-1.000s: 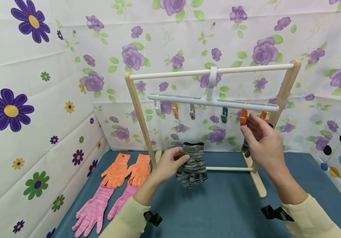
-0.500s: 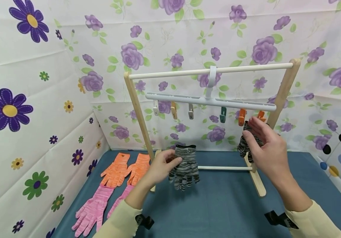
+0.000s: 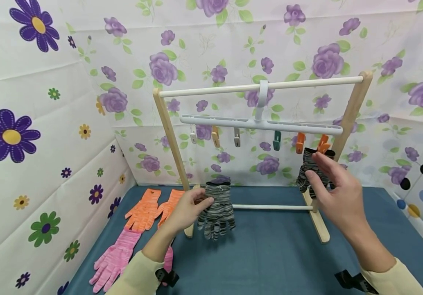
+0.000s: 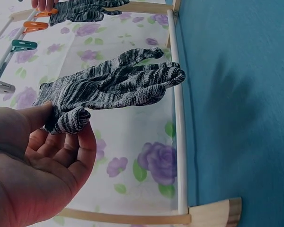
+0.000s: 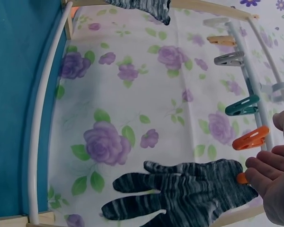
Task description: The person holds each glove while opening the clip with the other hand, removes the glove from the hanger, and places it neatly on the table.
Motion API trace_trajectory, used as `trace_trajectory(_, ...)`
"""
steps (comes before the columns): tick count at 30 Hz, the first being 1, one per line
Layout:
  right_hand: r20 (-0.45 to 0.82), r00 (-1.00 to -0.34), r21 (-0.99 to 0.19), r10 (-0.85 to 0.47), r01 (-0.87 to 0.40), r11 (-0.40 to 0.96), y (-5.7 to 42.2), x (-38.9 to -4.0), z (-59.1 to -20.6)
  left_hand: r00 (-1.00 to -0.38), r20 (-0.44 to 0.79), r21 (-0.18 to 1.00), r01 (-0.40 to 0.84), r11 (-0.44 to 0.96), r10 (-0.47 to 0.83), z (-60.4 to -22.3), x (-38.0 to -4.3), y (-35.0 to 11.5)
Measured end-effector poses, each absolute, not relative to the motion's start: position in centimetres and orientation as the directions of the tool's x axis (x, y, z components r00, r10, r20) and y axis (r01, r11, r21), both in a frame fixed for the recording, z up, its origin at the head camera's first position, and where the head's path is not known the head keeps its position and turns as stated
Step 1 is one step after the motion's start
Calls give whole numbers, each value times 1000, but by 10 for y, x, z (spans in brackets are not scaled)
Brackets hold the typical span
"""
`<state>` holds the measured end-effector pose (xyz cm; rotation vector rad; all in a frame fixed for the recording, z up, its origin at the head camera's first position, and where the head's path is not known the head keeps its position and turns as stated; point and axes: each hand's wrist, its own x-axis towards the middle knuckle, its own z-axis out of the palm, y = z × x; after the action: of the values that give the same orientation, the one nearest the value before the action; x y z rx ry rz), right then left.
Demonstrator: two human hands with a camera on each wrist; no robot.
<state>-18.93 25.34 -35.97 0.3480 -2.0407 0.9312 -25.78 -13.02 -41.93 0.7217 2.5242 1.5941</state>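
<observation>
In the head view my left hand (image 3: 187, 211) pinches a black-and-grey knitted glove (image 3: 219, 211) between thumb and fingers near its cuff, fingers of the glove dangling. The left wrist view shows the thumb pressed on the same glove (image 4: 111, 85). A matching glove (image 3: 305, 174) hangs by its cuff from the rightmost orange clip (image 3: 323, 143) on the white hanger (image 3: 226, 121). My right hand (image 3: 338, 200), fingers extended, is beside that hanging glove and partly covers it. Seen from the right wrist, its fingertips are right at the glove's cuff (image 5: 227, 175).
White, yellow, grey, green (image 3: 277, 140) and orange (image 3: 300, 143) clips line the hanger, which hooks over the rod (image 3: 211, 90) of a wooden rack (image 3: 353, 110). Orange gloves (image 3: 143, 211) and pink gloves (image 3: 117, 260) lie at left on the blue tabletop (image 3: 255, 254).
My left hand has shifted left and slightly down with its glove. My right hand has drawn away from the orange clips, down and right, revealing the glove that hangs there.
</observation>
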Motion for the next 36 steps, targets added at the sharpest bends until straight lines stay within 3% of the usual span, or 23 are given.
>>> trace_trajectory(16,780,-625,-424,-7,-537,730,265,-179,-382,-904,95,899,257,353,416,-427,-253,-153)
trace_trajectory(36,737,-672,-434,-69,-549,714,276,-173,-405,-898,-24,908,164,385,440,-457,-242,-169)
